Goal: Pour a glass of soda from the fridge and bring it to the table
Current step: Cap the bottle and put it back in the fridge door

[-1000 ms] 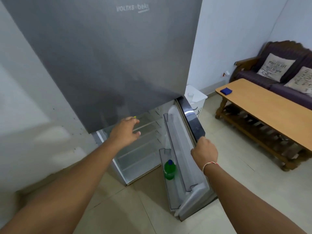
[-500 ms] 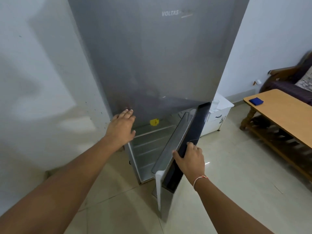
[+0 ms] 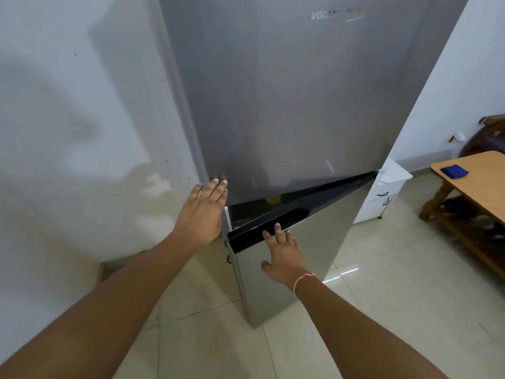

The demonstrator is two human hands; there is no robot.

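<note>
A tall grey fridge [image 3: 287, 91] stands against the wall. Its lower door [image 3: 295, 258], wide open a second ago, is nearly shut. The right hand [image 3: 284, 255] presses it, fingers spread; the left hand [image 3: 203, 212] rests flat, holding nothing.

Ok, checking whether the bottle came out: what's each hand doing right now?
Left hand: open, flat against the fridge's upper door, holding nothing.
Right hand: open, palm on the lower door, holding nothing.

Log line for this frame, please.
phase: fridge | lower door ajar | right hand flat on door | left hand on fridge edge | hands empty
</note>
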